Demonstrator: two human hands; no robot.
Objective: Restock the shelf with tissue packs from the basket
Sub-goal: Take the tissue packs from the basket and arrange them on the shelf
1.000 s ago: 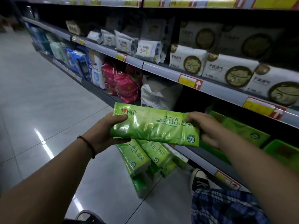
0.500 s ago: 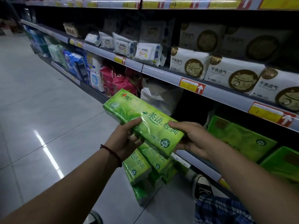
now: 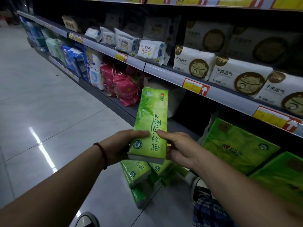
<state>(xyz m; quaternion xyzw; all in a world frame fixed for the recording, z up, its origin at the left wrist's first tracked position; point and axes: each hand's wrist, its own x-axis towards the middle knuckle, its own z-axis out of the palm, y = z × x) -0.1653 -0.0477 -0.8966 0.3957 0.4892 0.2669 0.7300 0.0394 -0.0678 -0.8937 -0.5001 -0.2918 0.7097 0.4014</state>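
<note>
Both forearms reach in from the bottom edge, the left one with a dark red cord bracelet (image 3: 103,156) at the wrist. The left hand (image 3: 120,145) and right hand (image 3: 181,149) both clamp the near end of 1 green tissue pack (image 3: 152,123), each thumb laid on its printed face and the fingers curled beneath its edges. The pack is held in the air in front of the lower shelf (image 3: 180,126), lengthwise away from the person, its far end toward the dark gap there. Directly under it a cluster of spare green packs (image 3: 136,172) leans together low over the tiled floor (image 3: 49,112); what holds them cannot be told. Beside them is a black sneaker (image 3: 199,190) with a white toe, and checked blue cloth (image 3: 211,213) near it. To the right, large green bundles (image 3: 237,148) sit on the lower shelf. Further left on that level stand pink packs (image 3: 127,90), then blue and white ones. On the shelf above, white packs with a cat emblem (image 3: 194,65) stand in a row, with yellow-and-red price tags (image 3: 196,86) on the rail below them.
</note>
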